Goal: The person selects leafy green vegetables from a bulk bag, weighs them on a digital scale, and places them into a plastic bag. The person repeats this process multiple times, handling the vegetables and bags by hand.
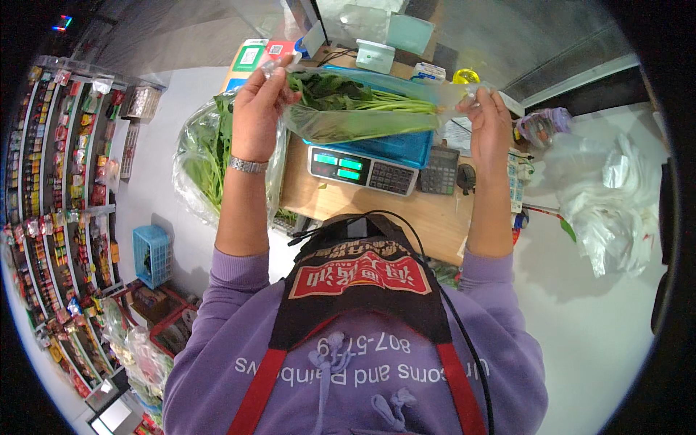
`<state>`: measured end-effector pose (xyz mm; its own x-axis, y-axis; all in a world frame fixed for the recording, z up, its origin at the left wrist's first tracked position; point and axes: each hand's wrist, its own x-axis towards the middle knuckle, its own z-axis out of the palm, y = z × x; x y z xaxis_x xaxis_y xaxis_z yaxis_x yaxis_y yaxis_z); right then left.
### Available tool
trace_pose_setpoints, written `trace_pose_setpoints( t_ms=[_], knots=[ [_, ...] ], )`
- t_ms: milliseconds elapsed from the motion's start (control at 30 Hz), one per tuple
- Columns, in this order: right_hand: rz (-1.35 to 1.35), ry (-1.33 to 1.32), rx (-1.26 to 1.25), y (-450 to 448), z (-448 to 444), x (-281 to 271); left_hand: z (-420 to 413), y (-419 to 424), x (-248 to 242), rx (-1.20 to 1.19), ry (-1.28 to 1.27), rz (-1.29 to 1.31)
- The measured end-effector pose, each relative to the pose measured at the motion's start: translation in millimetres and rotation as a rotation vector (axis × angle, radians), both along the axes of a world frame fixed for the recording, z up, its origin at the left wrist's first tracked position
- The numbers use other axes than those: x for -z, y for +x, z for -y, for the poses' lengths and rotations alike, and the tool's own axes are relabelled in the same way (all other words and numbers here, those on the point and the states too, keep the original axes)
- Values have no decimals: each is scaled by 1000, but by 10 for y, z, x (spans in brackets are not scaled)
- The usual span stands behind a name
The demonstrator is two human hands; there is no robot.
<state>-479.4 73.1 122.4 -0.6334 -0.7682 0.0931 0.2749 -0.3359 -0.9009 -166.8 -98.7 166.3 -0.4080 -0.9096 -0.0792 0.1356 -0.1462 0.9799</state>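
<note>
Stretched between my two hands is a clear plastic bag (pixel 310 126) with leafy green vegetables (pixel 375 100) inside, their stems pointing right. My left hand (pixel 261 106) pinches the bag's left end, and my right hand (pixel 488 122) grips the twisted right end. The bag is over the blue tray (pixel 410 155) of a digital price scale (pixel 363 169); I cannot tell whether it touches the tray. Under my left forearm stands a larger clear bag (pixel 187 163) of long-stemmed greens (pixel 215 157).
The scale is on a wooden counter (pixel 337 201) with a calculator (pixel 438 171) beside it. Yellow tape (pixel 465 76) and a white box (pixel 375 56) lie behind. Thin plastic bags (pixel 603 201) hang at right. Packed shelves (pixel 60 163) and a blue basket (pixel 152 255) are left.
</note>
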Motion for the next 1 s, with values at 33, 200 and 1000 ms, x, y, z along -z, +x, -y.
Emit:
trace_pose_setpoints(
  t_ms=[33, 200, 1000],
  knots=[
    [10, 114, -27, 16, 7, -72, 42, -15, -13, -2, -25, 19],
    [-87, 311, -175, 197, -98, -3, -28, -115, 220, 70, -168, 346],
    [-589, 320, -101, 758, -174, -115, -485, -9, 326, 188, -292, 152]
  ],
)
